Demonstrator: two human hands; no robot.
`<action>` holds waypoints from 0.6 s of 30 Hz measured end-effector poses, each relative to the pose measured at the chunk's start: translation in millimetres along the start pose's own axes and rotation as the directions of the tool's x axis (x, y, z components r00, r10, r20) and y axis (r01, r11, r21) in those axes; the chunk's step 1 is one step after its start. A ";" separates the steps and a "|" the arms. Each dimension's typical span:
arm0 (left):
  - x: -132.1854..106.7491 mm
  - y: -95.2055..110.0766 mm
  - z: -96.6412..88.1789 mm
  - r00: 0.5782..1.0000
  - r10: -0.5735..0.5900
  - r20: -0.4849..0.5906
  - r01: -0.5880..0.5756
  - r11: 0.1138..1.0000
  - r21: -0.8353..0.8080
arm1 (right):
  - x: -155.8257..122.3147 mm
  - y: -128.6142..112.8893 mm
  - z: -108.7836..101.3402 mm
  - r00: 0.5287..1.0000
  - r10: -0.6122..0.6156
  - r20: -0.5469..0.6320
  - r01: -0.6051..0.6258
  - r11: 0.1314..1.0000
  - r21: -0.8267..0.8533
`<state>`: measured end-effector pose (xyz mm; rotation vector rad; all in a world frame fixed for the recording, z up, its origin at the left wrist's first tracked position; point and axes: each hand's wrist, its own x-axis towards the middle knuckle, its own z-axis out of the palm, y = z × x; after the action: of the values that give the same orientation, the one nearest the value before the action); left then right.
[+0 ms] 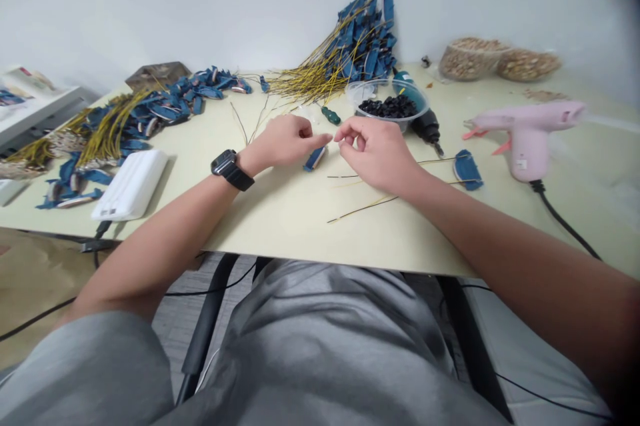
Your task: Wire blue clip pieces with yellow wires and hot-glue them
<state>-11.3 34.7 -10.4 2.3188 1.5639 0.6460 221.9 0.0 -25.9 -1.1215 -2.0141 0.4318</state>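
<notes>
Above the table's middle, my left hand [290, 141] is closed, its thumb stretched toward my right hand. A small curved blue piece [315, 158] shows under that thumb, apparently gripped by the curled fingers, which are partly hidden. Thin dark and yellow wires stick out behind this hand. My right hand [375, 151] faces it with thumb and index finger nearly together; anything between them is too small to make out. Under the right forearm lies another blue piece [467, 170], its thin wires pointing left.
A clear bowl [354, 96] of small black parts stands behind my right hand, beside a dark power tool [427, 127] and green screwdriver handle [331, 115]. A pink glue gun [530, 133] is right. Blue wired pieces [365, 46] are piled behind; a white power bank [131, 185] lies left.
</notes>
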 end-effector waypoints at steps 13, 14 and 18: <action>1.5 -16.2 0.1 0.980 0.176 0.098 -0.171 0.984 -0.049 | 2.2 4.5 -0.4 0.999 -0.023 -0.026 0.022 1.000 -0.016; 2.6 -19.5 0.9 0.976 0.197 0.093 -0.192 0.980 -0.061 | 2.2 5.0 0.1 0.999 -0.024 -0.030 0.024 1.000 -0.018; 6.9 -31.2 6.4 0.963 0.267 0.027 -0.262 0.957 -0.125 | 1.8 5.1 1.5 1.000 -0.015 -0.027 0.014 1.000 -0.025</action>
<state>-30.9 53.1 -28.7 2.4531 1.1704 0.7231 223.0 4.4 -29.1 -1.1213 -2.0078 0.3833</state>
